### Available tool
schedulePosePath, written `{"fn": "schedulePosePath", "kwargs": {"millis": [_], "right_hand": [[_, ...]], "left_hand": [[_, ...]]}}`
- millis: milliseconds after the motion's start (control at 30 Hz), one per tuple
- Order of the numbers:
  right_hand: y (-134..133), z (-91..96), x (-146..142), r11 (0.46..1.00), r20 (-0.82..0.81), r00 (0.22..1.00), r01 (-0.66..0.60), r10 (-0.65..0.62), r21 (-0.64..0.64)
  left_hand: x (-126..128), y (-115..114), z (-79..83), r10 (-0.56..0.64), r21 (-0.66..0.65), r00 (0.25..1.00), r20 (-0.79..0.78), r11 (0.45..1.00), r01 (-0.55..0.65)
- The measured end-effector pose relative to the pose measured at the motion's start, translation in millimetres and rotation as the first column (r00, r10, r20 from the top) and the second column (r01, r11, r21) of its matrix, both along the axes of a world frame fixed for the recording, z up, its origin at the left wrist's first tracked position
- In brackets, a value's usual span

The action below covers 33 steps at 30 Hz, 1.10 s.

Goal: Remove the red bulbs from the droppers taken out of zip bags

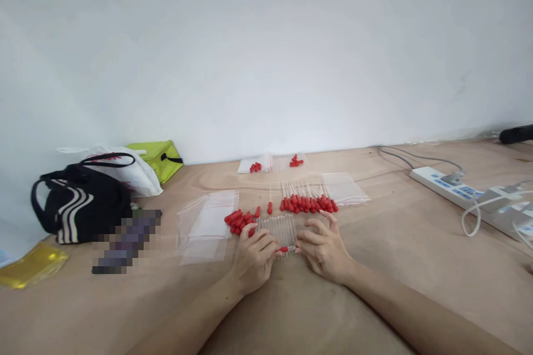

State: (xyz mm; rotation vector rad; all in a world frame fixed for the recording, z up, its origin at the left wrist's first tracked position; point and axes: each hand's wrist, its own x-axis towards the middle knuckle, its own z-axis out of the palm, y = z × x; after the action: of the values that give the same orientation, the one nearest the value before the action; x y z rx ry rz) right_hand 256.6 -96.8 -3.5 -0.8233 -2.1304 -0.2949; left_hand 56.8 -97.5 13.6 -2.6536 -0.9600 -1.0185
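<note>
My left hand (256, 252) and my right hand (322, 249) meet at the near edge of a row of clear glass tubes (278, 228). Together they pinch a small red rubber bulb (283, 249) on a tube end between their fingertips. A pile of loose red bulbs (239, 218) lies just beyond my left hand. A row of finished droppers with red bulbs (307, 202) lies farther back, beyond my right hand.
Clear zip bags (206, 224) lie left of the hands, another (343, 187) at the back right. More red bulbs on bags (272, 163) sit near the wall. Bags (81, 199) stand at the left, a power strip (466, 194) with cables at the right.
</note>
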Motion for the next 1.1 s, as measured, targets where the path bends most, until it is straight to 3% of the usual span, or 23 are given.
{"fn": "schedulePosePath", "kwargs": {"millis": [533, 900, 1100], "right_hand": [[-2.0, -0.5, 3.7, 0.998, 0.011, 0.999, 0.038, -0.039, 0.049], [1.5, -2.4, 9.0, 0.999, -0.012, 1.000, 0.006, -0.007, -0.041], [4.0, 2.5, 20.9, 0.971, -0.076, 0.983, 0.154, -0.170, -0.182]], "left_hand": [[-0.9, -2.7, 2.3, -0.012, -0.012, 1.000, -0.015, 1.000, 0.012], [-2.6, -5.9, 6.5, -0.025, 0.054, 0.999, 0.043, 0.998, 0.022], [-18.0, -6.6, 6.6, 0.070, 0.056, 0.985, 0.157, 0.995, -0.080]]}}
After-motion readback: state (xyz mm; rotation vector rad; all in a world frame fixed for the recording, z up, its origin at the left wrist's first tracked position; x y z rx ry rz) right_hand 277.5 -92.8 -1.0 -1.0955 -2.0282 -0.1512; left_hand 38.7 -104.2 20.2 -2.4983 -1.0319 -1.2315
